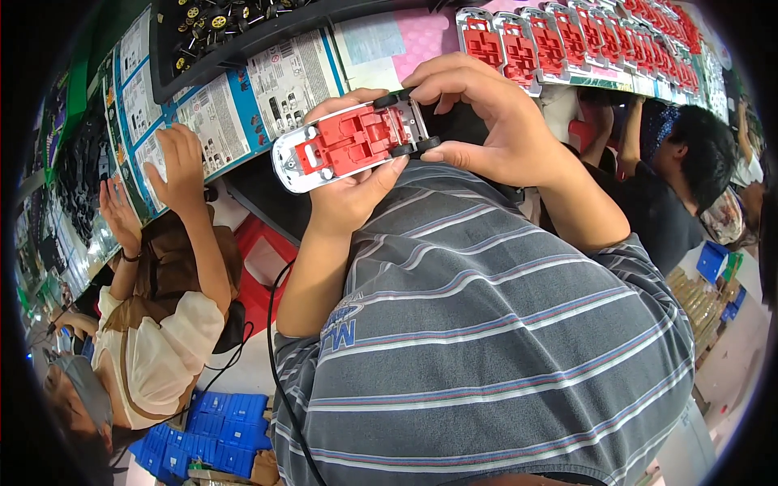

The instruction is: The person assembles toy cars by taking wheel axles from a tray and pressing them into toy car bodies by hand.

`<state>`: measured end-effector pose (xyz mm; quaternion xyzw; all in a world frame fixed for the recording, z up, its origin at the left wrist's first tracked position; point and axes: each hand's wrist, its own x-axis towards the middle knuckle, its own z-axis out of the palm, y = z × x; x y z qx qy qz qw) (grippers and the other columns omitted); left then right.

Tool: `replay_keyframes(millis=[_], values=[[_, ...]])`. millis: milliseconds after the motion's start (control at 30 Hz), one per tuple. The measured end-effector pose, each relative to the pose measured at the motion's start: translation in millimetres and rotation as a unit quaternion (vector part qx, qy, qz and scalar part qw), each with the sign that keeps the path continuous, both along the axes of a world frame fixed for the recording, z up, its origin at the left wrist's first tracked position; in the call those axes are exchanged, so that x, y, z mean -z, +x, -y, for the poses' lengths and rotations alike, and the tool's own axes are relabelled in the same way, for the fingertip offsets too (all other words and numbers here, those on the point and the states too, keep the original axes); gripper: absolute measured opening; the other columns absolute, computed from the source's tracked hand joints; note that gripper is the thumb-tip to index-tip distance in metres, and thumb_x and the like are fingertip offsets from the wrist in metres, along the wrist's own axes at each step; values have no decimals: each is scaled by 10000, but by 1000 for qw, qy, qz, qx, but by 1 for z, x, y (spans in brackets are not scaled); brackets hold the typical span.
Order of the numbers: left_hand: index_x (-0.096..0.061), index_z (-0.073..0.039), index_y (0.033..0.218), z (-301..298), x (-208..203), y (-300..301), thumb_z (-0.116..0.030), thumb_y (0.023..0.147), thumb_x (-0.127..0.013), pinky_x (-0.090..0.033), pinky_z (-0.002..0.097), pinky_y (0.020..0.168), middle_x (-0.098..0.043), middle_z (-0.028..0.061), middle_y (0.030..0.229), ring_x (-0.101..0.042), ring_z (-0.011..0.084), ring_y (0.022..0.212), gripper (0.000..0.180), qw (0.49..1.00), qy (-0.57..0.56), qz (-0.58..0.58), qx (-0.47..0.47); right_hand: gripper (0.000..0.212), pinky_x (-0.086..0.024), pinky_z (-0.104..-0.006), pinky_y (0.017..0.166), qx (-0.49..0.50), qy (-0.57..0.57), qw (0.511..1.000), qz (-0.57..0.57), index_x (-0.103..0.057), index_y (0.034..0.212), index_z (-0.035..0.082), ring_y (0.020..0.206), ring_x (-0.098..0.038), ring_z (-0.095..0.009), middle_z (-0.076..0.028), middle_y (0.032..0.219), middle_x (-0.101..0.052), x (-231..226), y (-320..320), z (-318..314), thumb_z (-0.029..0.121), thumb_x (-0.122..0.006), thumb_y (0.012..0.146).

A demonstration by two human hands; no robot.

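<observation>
Up in front of my chest is a toy car body, white outside with a red inner part facing up. My left hand wraps it from beneath, thumb on the near side and fingers along the far side. Two black wheels sit side by side at the car's near right corner, and more dark wheels show at its far right corner. My right hand curls around this end, its thumb against the near wheels and its fingertips at the far ones, pinching the wheelset across the car.
A black tray of small wheels stands at the far left of the bench, on printed sheets. Rows of similar red-and-white car bodies line the far right. Co-workers sit on both sides; a co-worker's hands are at the left.
</observation>
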<state>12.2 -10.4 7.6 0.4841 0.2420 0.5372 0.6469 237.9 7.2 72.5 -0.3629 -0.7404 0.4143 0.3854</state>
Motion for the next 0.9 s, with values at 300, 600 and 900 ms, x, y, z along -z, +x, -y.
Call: replay_keyframes(millis=[300, 600, 900], values=[[-351, -36, 1387, -2, 0, 0, 147, 795, -721, -518, 424, 1088, -460, 234, 1425, -563, 286, 1284, 722, 1000, -8, 3, 3, 513, -525, -357, 884, 1, 33, 999, 16, -641, 1208, 33, 1079, -635, -265, -116, 1244, -636, 2, -3, -3, 72, -862, 746], [-358, -29, 1382, -3, 0, 0, 126, 800, -735, -518, 428, 1090, -479, 231, 1412, -563, 280, 1288, 711, 1000, -19, 2, 1, 516, -522, -353, 866, -1, 7, 1000, 3, -636, 1212, 30, 1050, -629, -263, -115, 1227, -630, 5, -4, -4, 62, -859, 748], [-356, -25, 1382, -2, 1, 1, 129, 801, -733, -517, 430, 1091, -477, 230, 1415, -564, 283, 1289, 710, 999, -37, 7, -2, 527, -520, -359, 906, -1, 4, 1000, 5, -635, 1208, 28, 1096, -630, -275, -122, 1234, -633, 5, -3, -3, 51, -860, 732]])
